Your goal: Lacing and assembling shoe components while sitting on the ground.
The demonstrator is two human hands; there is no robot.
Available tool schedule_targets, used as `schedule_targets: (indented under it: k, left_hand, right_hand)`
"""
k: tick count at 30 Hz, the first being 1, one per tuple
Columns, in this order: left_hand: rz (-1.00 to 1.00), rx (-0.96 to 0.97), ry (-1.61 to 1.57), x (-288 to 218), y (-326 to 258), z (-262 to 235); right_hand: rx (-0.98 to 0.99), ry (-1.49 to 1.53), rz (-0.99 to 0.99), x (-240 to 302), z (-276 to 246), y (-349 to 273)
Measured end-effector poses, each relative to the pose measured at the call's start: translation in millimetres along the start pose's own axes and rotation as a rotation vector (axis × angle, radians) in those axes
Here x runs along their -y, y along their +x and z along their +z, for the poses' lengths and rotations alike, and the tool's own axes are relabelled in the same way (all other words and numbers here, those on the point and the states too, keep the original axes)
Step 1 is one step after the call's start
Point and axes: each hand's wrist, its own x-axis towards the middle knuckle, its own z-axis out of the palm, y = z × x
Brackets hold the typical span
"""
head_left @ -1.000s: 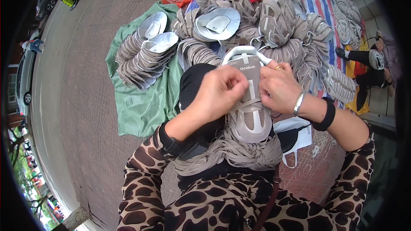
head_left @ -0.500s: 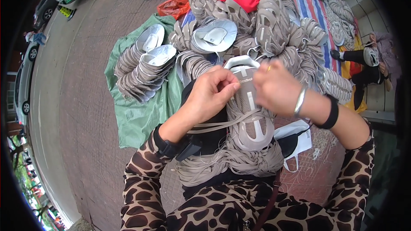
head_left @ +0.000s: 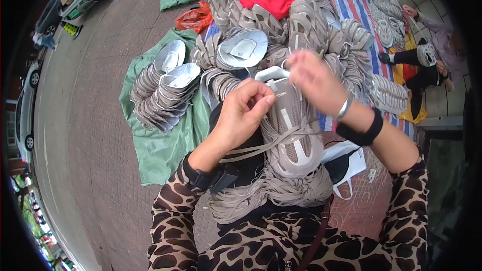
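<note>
The paved ground [head_left: 90, 135] carries the bulk of the stock: a large heap of taupe shoe uppers [head_left: 301, 17] on a striped mat [head_left: 354, 5], none visibly laced. To the person's left, two stacked rows of uppers [head_left: 158, 93] lie on a green sheet [head_left: 160, 145]; whether they are laced cannot be told from here. On the lap sits a thick bundle of taupe laces [head_left: 271, 193], so plenty of lacing material is left. The piece in hand, one taupe shoe upper [head_left: 293, 130], rests toe toward the person on that bundle; laces cross its lower half, and the upper eyelets appear unfinished. The left hand [head_left: 243, 113] is closed, pinching a lace end at the tongue. The right hand [head_left: 314, 78] is raised above the collar and blurred; its fingers look loosely curled, and its hold cannot be told
</note>
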Motion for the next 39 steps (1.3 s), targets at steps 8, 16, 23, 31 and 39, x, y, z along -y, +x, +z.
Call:
schedule_targets:
  k: [8,16,23,31,39]
  left_hand:
    - [0.202,-0.183,0.091,-15.9,36.3,-28.1]
    - [0.114,-0.249,-0.104,0.3,39.9,-30.5]
    - [-0.261,0.164,-0.559,-36.9,73.3,0.9]
    - [-0.135,-0.154,-0.968,-100.8,212.5,-184.7]
    - [0.278,-0.183,0.29,-55.2,97.4,-25.7]
  right_hand:
    - [0.434,0.414,0.245,4.2,24.4,76.4]
    - [0.641,0.884,0.904,25.1,16.2,84.4]
    - [0.317,1.247,0.382,-59.1,-47.7,217.8]
    - [0.657,0.837,0.618,35.5,-9.6,103.4]
    - [0.369,0.653,0.562,-35.8,-37.9,156.5]
